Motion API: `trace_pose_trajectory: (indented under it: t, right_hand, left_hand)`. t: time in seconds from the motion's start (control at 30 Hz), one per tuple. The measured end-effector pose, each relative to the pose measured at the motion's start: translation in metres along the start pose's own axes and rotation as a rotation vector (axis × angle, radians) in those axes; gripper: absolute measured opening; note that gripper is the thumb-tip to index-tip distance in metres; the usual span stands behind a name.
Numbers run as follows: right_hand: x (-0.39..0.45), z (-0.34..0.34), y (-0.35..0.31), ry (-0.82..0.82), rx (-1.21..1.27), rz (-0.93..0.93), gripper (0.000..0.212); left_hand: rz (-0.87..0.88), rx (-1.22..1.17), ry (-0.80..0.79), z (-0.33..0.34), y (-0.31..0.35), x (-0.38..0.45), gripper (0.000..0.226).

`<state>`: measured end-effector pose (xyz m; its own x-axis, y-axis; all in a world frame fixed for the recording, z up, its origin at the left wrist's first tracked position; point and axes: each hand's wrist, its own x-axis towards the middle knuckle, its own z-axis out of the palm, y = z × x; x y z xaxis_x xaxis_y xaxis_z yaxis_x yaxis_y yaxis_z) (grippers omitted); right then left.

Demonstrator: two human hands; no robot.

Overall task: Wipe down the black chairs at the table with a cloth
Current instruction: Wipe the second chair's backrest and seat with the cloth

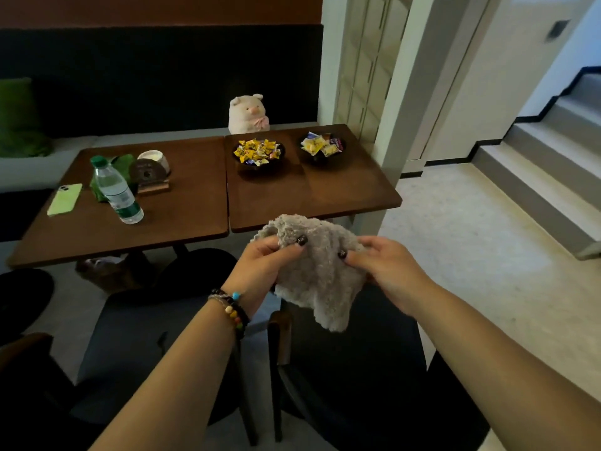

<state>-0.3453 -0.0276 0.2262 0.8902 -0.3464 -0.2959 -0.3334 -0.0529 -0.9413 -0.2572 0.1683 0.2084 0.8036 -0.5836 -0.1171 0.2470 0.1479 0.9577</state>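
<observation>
So I've got the grey cloth point(317, 271) pinched in both hands, left hand point(265, 268) and right hand point(387, 271), held up over the 2 black chairs point(354, 369) near the table point(341, 196).

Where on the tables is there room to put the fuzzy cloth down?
The right table is bare along its near edge, in front of the two candy bowls. The left table is free on its right half, beside the water bottle. Its left half is crowded with the bottle, phone and a small wooden stand.
</observation>
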Motion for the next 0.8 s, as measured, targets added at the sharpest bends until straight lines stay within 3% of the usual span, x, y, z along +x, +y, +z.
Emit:
trace_pose_trajectory:
  t: [0.1,0.2,0.3,0.4,0.47,0.53,0.6,0.67,0.73,0.8]
  right_hand:
    - [-0.006,-0.016,-0.003,0.007,0.013,-0.366,0.047]
    - [-0.002,-0.014,0.002,-0.078,-0.143,-0.382,0.068]
    - [0.005,-0.01,0.013,-0.081,-0.316,-0.348,0.055]
    - [0.01,-0.01,0.018,-0.043,-0.51,-0.347,0.045]
    - [0.012,-0.007,0.021,-0.041,-0.592,-0.362,0.04]
    - [0.013,-0.003,0.021,-0.03,-0.6,-0.397,0.031]
    - [0.015,0.002,0.019,-0.01,-0.564,-0.427,0.027]
    - [0.019,0.007,0.019,0.005,-0.535,-0.439,0.03]
    - [0.023,0.013,0.03,0.01,-0.519,-0.41,0.04]
    - [0.023,0.018,0.051,0.013,-0.486,-0.301,0.05]
  left_hand:
    - [0.015,-0.131,0.047,-0.009,-0.004,0.005,0.021]
    - [-0.008,0.086,0.187,-0.011,-0.019,0.003,0.029]
    - [-0.099,0.325,0.319,-0.009,-0.029,0.005,0.03]
    - [-0.069,0.451,0.479,-0.006,-0.028,0.0,0.054]
    - [0.058,0.544,0.429,-0.003,-0.024,-0.006,0.069]
    - [0.087,0.814,0.272,-0.001,-0.018,-0.007,0.075]
    - [0.057,1.139,0.188,-0.001,-0.018,-0.004,0.063]
    - [0.095,1.319,0.267,0.001,-0.026,-0.003,0.037]
    - [0.186,1.293,0.384,0.0,-0.042,-0.005,0.022]
    - [0.179,1.117,0.438,-0.007,-0.062,-0.008,0.017]
